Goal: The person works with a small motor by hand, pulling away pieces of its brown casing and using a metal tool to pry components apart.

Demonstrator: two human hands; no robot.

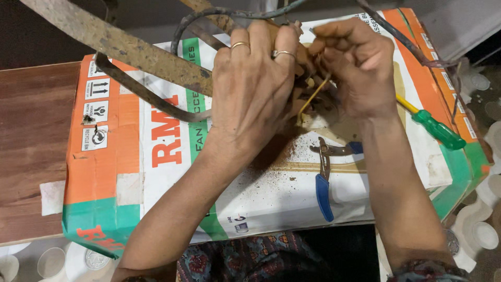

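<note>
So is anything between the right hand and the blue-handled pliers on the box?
Nothing visible. The pliers lie in the open on the cardboard box, just below the right hand, with only bare box and dark crumbs between. Both hands are busy at the brown part under the left hand.

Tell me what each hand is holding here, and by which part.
Left hand grips a rusty brown metal assembly around its middle. Right hand pinches a thin yellowish wire near its upper end.
</note>
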